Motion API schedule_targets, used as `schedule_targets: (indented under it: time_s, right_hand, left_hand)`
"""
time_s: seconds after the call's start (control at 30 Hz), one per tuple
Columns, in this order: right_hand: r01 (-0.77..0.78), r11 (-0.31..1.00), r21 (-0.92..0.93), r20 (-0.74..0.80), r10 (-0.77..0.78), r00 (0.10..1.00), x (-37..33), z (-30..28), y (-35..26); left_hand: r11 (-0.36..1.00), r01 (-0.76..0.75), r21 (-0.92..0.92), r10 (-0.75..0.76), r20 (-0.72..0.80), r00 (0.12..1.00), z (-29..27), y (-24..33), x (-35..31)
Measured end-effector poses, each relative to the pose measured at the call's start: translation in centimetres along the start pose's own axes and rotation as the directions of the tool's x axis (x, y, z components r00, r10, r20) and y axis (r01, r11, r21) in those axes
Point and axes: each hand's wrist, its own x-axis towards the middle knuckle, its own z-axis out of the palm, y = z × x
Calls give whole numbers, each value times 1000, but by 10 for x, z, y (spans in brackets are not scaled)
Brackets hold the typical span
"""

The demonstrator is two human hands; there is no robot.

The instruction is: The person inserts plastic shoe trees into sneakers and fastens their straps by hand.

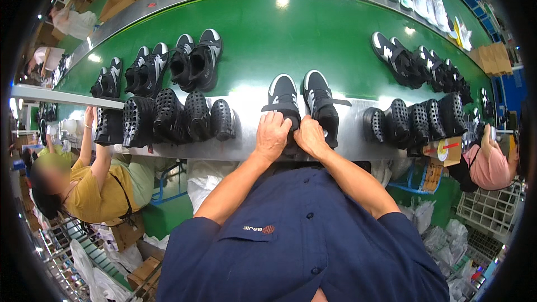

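Observation:
A pair of black sneakers with white-grey toe rims stands in front of me on the metal edge strip of the work surface, toes pointing away. Both my hands work at the left sneaker (pixel 281 90). My left hand (pixel 273 134) is closed on the left side of its collar, the fingers curled over the opening. From the other side my right hand (pixel 310 136) grips the collar near the heel, fist-like, its fingertips hidden. Right beside it stands the right sneaker (pixel 321 100), its strap (pixel 338 102) sticking out loose to the right. My hands cover the left shoe's heel.
More black sneakers (pixel 207 59) stand in pairs at left, others (pixel 394 59) at right. Black studded sole-up shoes (pixel 197 116) line the near edge on both sides. A green conveyor belt (pixel 268 39) runs behind. Co-workers in yellow (pixel 103 196) and pink (pixel 485 168) sit either side.

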Motion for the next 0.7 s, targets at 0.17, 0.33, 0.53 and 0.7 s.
schedule_targets:
  time_s: [0.17,0.33,0.53,0.7]
  right_hand:
    - [-4,991,134,125,-13,992,-4,3,0]
    - [-222,891,396,360,71,930,-19,-1,-25]
    - [-126,871,476,459,-124,880,-42,-98,-32]
    - [277,824,493,338,-475,812,-61,-162,-75]
  left_hand:
    - [664,748,29,-714,325,621,-29,12,-25]
    - [-336,926,-175,-542,840,-38,-21,-5,-53]
    - [299,915,-271,-813,430,393,-81,1,-87]
    - [558,793,-245,-716,340,609,-142,15,-62]
